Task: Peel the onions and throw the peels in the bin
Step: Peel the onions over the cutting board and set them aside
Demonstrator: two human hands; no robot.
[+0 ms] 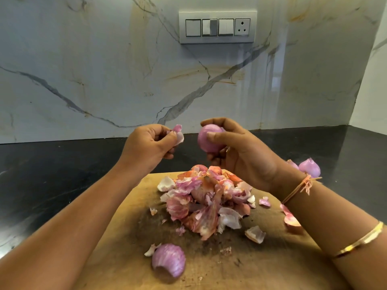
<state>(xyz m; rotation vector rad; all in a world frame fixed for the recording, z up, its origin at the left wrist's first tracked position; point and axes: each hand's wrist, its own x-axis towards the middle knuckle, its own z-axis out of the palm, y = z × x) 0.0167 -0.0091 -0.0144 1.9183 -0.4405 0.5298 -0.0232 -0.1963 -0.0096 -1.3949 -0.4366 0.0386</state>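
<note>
The right hand is raised above the far edge of the wooden cutting board. Its fingers and thumb are curled round a pale purple onion, whose smooth skin shows between them. Just left of it, also above the board's far edge, the left hand pinches a scrap of peel between thumb and curled fingers. The scrap and the onion are apart, with the dark counter showing in the gap.

On the middle of the board lies a heap of peels (pink, white and orange-brown, loosely piled). A few stray bits are scattered round it, among them a curved white-and-pink piece toward the board's right side. Near the board's front edge, left of centre, a second onion rests on the wood, purple-streaked, with a flake of skin at its left side.

Off the board to the right, on the black counter, sits another onion, partly hidden behind the right wrist. That wrist wears an orange thread, and a gold bangle circles the forearm lower down. Behind the board rises a marble-patterned wall carrying a grey switch panel.
</note>
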